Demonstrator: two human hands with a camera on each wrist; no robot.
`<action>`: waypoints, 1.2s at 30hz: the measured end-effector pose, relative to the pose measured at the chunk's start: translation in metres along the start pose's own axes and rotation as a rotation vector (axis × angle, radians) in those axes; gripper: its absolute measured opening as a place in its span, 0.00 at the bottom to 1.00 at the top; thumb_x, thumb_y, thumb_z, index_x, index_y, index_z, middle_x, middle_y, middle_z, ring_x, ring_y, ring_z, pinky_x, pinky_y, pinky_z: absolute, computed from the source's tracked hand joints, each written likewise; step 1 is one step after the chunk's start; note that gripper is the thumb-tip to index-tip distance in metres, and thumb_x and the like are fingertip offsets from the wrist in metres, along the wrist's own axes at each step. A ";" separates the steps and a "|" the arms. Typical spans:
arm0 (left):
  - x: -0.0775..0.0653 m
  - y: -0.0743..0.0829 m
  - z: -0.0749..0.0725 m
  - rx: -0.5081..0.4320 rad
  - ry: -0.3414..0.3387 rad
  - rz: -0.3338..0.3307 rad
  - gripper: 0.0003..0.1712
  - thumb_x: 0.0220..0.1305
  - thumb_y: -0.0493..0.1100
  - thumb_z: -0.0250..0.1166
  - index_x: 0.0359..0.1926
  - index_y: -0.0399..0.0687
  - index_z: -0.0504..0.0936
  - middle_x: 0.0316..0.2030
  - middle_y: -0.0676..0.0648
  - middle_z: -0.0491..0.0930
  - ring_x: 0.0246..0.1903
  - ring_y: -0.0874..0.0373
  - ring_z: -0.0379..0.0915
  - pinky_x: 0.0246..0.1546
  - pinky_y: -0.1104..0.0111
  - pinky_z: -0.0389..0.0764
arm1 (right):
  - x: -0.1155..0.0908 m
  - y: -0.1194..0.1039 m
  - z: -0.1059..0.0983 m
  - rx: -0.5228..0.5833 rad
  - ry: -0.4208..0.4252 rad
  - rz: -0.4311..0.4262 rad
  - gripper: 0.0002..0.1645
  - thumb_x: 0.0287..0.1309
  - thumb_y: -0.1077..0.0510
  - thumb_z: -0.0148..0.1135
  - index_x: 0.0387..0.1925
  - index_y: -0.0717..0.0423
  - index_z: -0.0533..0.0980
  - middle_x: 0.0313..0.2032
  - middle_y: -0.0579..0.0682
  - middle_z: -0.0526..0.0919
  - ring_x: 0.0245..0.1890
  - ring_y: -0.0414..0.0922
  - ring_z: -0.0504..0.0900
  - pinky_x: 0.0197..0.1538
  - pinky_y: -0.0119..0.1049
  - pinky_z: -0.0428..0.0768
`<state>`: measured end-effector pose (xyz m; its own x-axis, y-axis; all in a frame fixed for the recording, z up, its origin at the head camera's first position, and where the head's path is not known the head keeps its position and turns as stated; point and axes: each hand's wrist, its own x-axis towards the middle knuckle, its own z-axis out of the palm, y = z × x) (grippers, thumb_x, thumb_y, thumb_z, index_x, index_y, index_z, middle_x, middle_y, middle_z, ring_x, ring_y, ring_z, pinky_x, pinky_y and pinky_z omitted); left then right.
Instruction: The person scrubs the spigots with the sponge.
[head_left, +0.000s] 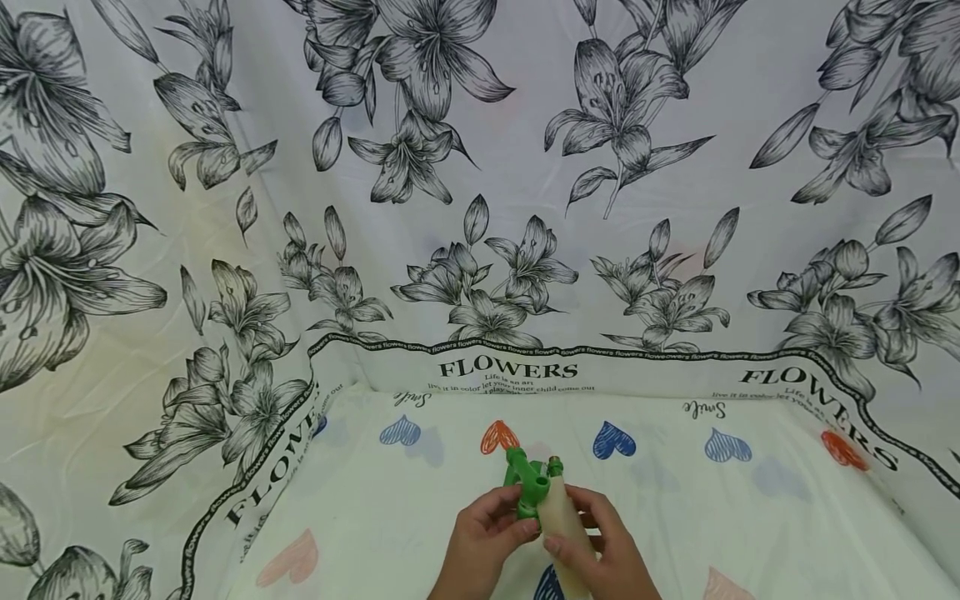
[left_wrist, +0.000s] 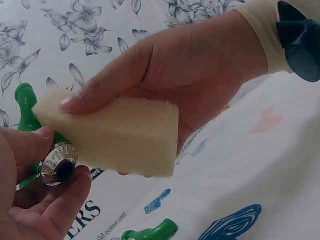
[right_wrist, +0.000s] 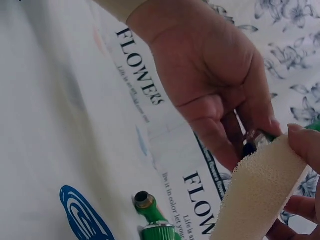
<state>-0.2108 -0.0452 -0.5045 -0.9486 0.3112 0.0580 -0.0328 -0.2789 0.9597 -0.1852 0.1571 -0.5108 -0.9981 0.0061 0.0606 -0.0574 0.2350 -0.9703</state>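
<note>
Sponge [head_left: 561, 518] rested in the right hand [head_left: 606, 552], thumb and fingers curled round it; judged light, soft, best held by its long sides. The left hand [head_left: 486, 535], beside it, pinched a green tap [head_left: 531, 485], presumably stiff, smooth, best held at its body.

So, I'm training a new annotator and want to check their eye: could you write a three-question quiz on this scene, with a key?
1. What does the right hand hold?
A) a red metal spoon
B) a cream rectangular foam block
C) a blue glass bottle

2. True or false: the left hand grips a green plastic tap-like fitting with a silvery ring.

3. Fill in: the white lily-printed fabric backdrop bears, in its largest black lettering, the word ____.

Key: 1. B; 2. True; 3. FLOWERS
</note>
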 end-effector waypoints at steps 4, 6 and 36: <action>0.003 -0.003 -0.002 0.015 0.041 -0.001 0.25 0.70 0.32 0.75 0.66 0.32 0.82 0.54 0.38 0.83 0.53 0.48 0.86 0.51 0.59 0.89 | -0.007 -0.006 0.004 -0.007 0.005 -0.053 0.37 0.66 0.50 0.78 0.71 0.55 0.74 0.58 0.53 0.79 0.51 0.53 0.80 0.47 0.39 0.83; 0.003 -0.004 -0.004 0.032 0.055 -0.004 0.25 0.70 0.32 0.74 0.66 0.33 0.83 0.52 0.38 0.84 0.50 0.48 0.87 0.49 0.60 0.90 | -0.011 -0.010 0.005 -0.012 0.009 -0.075 0.38 0.65 0.51 0.79 0.71 0.55 0.75 0.58 0.52 0.79 0.51 0.54 0.80 0.46 0.38 0.83; -0.003 -0.001 -0.006 0.081 -0.065 0.008 0.26 0.73 0.42 0.75 0.67 0.37 0.82 0.57 0.38 0.83 0.56 0.45 0.83 0.55 0.61 0.87 | 0.004 -0.006 -0.005 -0.022 -0.005 -0.030 0.40 0.66 0.49 0.79 0.74 0.54 0.75 0.57 0.52 0.78 0.52 0.52 0.80 0.49 0.40 0.84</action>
<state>-0.2100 -0.0510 -0.5075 -0.9261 0.3684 0.0811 0.0029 -0.2081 0.9781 -0.1892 0.1610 -0.5035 -0.9961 -0.0063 0.0882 -0.0869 0.2563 -0.9627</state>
